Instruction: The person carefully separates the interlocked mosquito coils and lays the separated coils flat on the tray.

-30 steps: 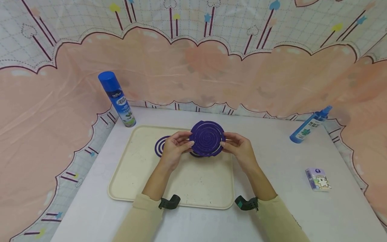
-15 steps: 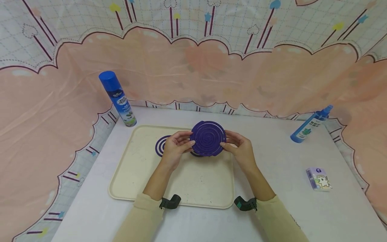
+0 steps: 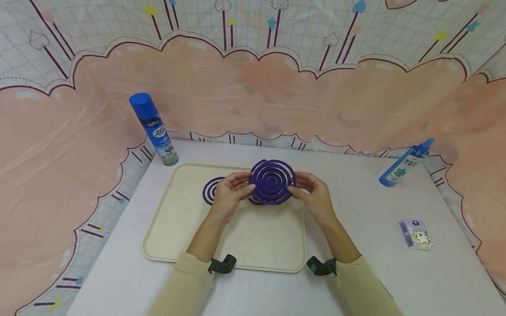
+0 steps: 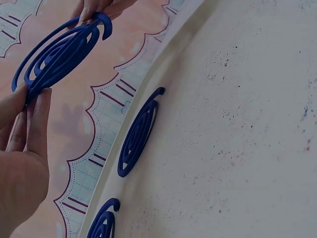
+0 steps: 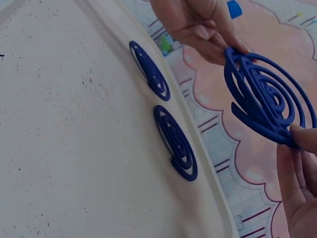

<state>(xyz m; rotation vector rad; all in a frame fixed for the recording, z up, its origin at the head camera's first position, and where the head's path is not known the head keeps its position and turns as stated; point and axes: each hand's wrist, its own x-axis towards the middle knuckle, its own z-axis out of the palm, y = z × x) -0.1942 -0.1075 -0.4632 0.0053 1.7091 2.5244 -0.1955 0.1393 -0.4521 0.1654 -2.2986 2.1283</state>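
Observation:
Dark blue-purple mosquito coil (image 3: 272, 181), a spiral disc, is held up over the far part of a cream tray (image 3: 178, 239). My left hand (image 3: 227, 197) pinches its left edge between thumb and fingers. On the opposite edge, my right hand (image 3: 315, 195) pinches it the same way. Seen edge-on in the left wrist view, the held coil (image 4: 62, 57) shows spirals crossing and spread slightly apart. Two more coils lie on the tray: one coil (image 5: 148, 69) and another coil (image 5: 176, 144) near its far rim. The head view shows them partly hidden by hands and held coil.
Blue aerosol can (image 3: 155, 131) stands at the back left, beyond the tray's corner. Over on the right are a blue spray bottle (image 3: 405, 164) and a small tissue pack (image 3: 417, 235). A patterned cloth (image 3: 237, 96) hangs behind the white table (image 3: 356, 219).
The held coil looked like a nearly solid disc; wider gaps now show between its rings, its spirals shifted apart. Both hands keep their pinch and have barely moved.

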